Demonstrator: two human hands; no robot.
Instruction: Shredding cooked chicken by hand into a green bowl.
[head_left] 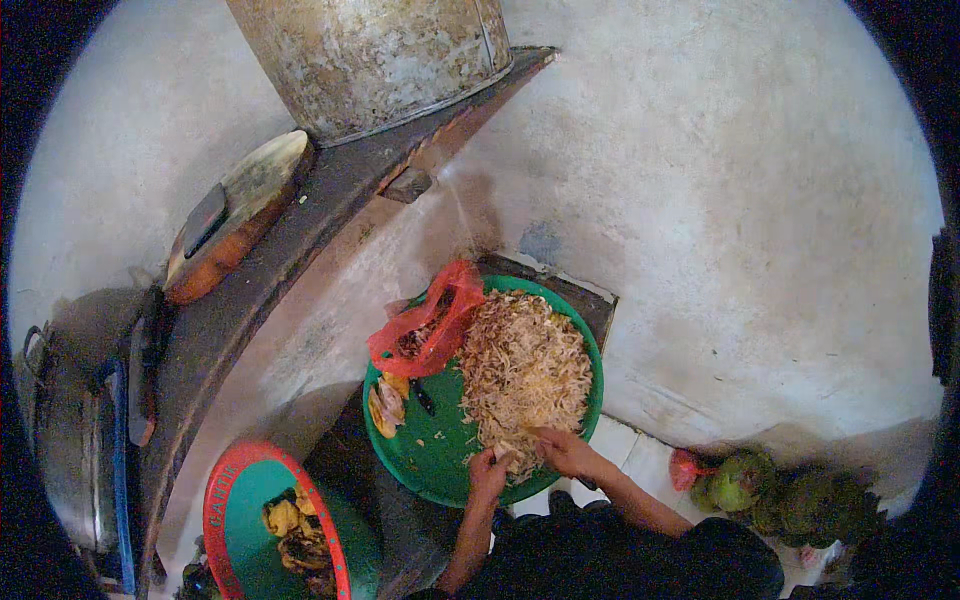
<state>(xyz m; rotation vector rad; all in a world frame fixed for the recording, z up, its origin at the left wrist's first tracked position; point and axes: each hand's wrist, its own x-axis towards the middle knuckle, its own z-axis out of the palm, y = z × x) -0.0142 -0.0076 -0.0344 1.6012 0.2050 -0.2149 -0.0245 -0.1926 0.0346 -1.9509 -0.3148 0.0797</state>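
A large round green tray (420,468) lies in front of me. Its right side is heaped with pale, stringy shreds (530,365) that look like shredded chicken. At the tray's near edge my left hand (486,473) pinches a small pale piece (507,457). Just to its right, my right hand (566,453) reaches over the near end of the heap with fingers closed; what they hold is too small to make out. A red net-like plastic bag (437,335) with brown bits sits at the tray's far left. Below it are yellowish chicken pieces (386,405) and a dark-handled knife (423,396).
A red-rimmed green tub (222,480) with yellow and brown scraps stands at lower left. The dark counter (250,270) carries a large stained metal drum (380,60) and a wooden chopping block (240,215). A metal pot (75,440) is far left; green round fruits (740,480) lie right.
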